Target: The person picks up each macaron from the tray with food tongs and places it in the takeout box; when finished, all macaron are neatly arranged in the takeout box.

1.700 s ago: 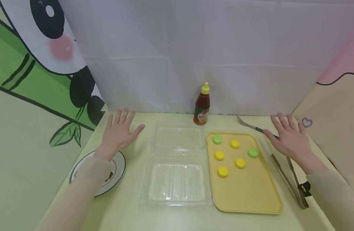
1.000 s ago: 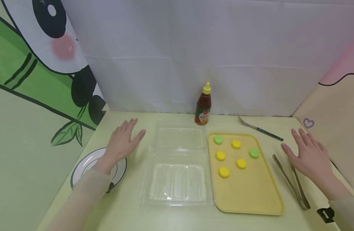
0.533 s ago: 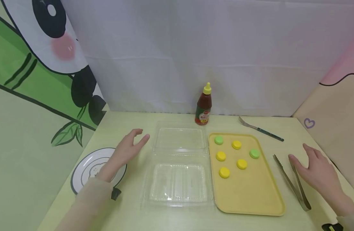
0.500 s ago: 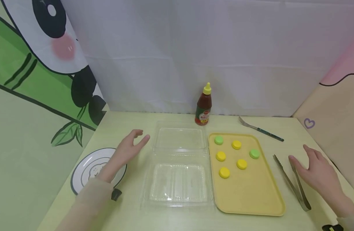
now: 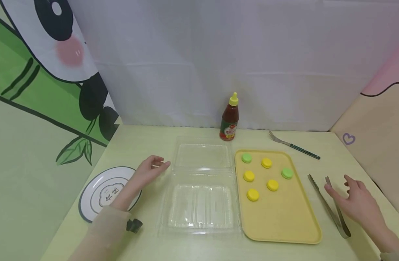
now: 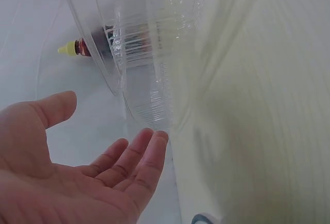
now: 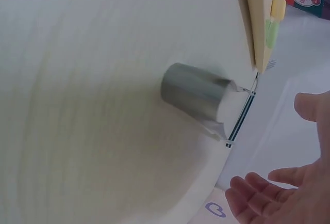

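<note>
My left hand (image 5: pixel 147 172) hovers between the plate and the hinged clear plastic container (image 5: pixel 199 206), fingers relaxed and holding nothing. In the left wrist view the container's clear wall (image 6: pixel 154 95) rises just beyond the fingertips. My right hand (image 5: pixel 359 201), also bare, is beside the metal tongs (image 5: pixel 344 232); its thumb overlaps one arm of them in the head view, and I cannot tell whether they touch. The right wrist view shows the tongs (image 7: pixel 196 92) apart from the fingers. Several yellow macarons (image 5: pixel 253 195) and two green macarons (image 5: pixel 287 173) lie on the yellow tray (image 5: pixel 281 223).
A sauce bottle (image 5: pixel 230 123) with a yellow cap stands at the back. Behind the tongs lies a fork (image 5: pixel 294 146) with a dark handle. The white plate (image 5: pixel 92 192) is at the left, partly under my left forearm. A white backdrop (image 5: pixel 186 65) closes off the table's far edge.
Both hands have come lower and nearer, and their spread fingers have relaxed. My right hand moved right and down from near the fork to beside the tongs. The objects stay put.
</note>
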### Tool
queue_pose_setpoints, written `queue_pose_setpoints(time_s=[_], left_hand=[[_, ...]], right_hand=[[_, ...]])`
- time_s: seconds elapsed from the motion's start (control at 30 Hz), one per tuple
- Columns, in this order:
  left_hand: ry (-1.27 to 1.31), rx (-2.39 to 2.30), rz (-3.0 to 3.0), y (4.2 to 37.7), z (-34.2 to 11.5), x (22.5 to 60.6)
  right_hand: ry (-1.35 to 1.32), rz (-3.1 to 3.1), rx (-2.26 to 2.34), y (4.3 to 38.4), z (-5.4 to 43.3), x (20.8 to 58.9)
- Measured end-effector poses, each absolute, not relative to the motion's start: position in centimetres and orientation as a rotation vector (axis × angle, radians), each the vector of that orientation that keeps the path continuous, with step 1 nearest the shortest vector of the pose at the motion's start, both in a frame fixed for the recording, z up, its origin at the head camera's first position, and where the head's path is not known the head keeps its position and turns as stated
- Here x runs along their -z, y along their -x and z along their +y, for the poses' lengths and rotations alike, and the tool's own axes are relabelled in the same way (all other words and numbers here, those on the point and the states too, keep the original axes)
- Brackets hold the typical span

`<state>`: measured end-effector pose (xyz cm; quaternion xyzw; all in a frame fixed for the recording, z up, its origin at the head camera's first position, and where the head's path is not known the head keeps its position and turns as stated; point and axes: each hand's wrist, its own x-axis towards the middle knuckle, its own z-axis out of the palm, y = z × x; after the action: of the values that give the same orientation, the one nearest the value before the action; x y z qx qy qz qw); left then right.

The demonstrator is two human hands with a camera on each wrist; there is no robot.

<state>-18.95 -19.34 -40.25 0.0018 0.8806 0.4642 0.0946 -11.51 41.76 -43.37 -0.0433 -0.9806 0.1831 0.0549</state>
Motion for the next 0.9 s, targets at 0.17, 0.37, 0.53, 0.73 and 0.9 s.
queue_pose_setpoints(time_s=[0.17, 0.37, 0.53, 0.73, 0.9], left_hand=[[0.031, -1.452, 2.505, 18.6, -19.3, 40.5], [0.068, -1.530, 2.409, 18.4, -19.2, 40.9], [0.112, -1.564, 2.357, 18.5, -19.0, 41.4], [0.134, -1.634, 2.310, 18.8, -19.1, 42.1], [0.150, -1.636, 2.315, 19.1, -19.0, 42.2]], right_hand=[[0.155, -3.030, -0.577, 11.5, 42.0, 43.8], [0.151, -3.098, -0.607, 11.6, 42.2, 44.2], [0.148, -3.120, -0.601, 11.7, 42.2, 44.3], [0.162, -3.147, -0.599, 11.8, 41.9, 44.4], [0.167, -3.140, -0.605, 11.8, 41.8, 44.7]])
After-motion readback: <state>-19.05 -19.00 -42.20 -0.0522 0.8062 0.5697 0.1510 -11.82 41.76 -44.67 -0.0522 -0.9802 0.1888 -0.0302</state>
